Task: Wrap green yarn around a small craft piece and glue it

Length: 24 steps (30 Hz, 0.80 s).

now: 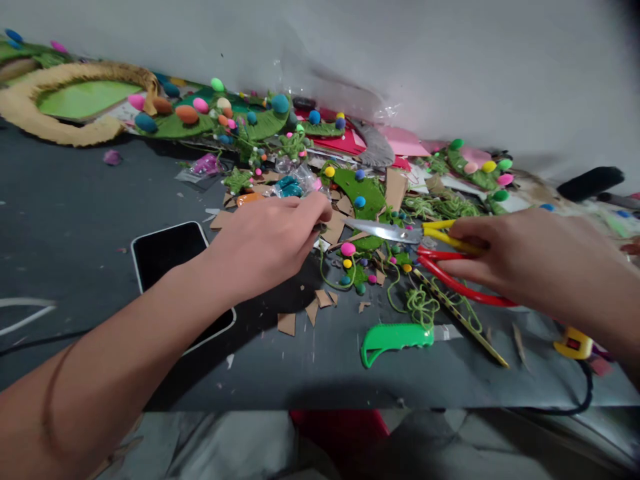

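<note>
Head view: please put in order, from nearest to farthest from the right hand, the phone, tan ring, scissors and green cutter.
From the right hand:
1. Scissors: held in it.
2. Green cutter: front, just leftward.
3. Phone: farther left.
4. Tan ring: far left, back.

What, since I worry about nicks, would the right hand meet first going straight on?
Likely the left hand: the scissors in the right hand point toward it, though depth is unclear.

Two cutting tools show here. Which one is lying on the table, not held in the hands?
The green-handled knife, near the front edge of the table. The other, the scissors with one red and one yellow handle, is in the right hand.
</note>
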{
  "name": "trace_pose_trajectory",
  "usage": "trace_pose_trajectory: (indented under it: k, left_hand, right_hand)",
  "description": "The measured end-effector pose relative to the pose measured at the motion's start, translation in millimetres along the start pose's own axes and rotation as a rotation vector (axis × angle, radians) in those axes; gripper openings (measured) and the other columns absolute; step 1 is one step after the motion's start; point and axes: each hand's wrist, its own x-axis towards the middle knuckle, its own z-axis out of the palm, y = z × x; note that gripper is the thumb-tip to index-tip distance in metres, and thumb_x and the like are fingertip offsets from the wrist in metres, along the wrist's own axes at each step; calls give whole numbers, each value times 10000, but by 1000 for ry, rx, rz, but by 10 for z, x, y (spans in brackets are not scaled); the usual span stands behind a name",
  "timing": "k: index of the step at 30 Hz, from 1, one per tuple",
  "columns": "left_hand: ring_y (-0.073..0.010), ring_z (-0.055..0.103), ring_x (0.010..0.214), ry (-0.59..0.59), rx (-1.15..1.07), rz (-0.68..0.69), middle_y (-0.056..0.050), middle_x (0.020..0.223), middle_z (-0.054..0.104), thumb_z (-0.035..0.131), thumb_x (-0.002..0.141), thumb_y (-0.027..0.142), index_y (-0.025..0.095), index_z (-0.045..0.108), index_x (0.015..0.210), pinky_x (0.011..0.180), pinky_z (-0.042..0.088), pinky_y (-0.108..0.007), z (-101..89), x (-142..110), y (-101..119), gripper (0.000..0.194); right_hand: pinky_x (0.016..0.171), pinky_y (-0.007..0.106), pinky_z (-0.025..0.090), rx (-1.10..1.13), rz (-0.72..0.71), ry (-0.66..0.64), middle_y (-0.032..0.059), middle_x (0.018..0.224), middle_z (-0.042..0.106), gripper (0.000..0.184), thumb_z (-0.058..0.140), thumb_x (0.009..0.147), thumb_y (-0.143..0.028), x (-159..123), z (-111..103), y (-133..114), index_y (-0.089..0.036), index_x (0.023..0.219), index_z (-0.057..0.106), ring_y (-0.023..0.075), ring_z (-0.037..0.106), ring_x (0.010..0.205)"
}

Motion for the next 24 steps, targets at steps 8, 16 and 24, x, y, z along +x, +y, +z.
trace_pose_trajectory:
  k: [8, 16, 24]
  left_hand:
    - [-203, 799, 978, 41, -630, -196, 4, 996, 799, 698, 878, 198, 253, 574, 1022, 663, 576, -250, -133, 56, 78, 198]
    - [-159, 788, 835, -102, -981, -229, 40, 837, 798, 690, 858, 197, 259, 536, 1003, 629, 581, -254, -100, 86, 32, 220]
    - [-169, 799, 845, -186, -993, -247, 19, 915, 820, 683, 864, 184, 265, 519, 1010, 635, 604, -259, -34, 101, -19, 234]
  right_hand:
    - [644, 320, 394, 601, 232, -17, 114, 830, 708, 397, 617, 864, -544, 524, 652, 573, -153, 920, 657, 193, 590, 709]
    - [785, 376, 449, 666, 289, 97, 270, 1106, 724, 474, 659, 861, -348, 735, 1018, 545, -1, 1178, 721, 284, 647, 911]
    - [778, 277, 496, 1186, -294, 309, 40, 981, 772, 399, 699, 926, -561, 282, 120, -480, -225, 1111, 811, 166, 670, 873]
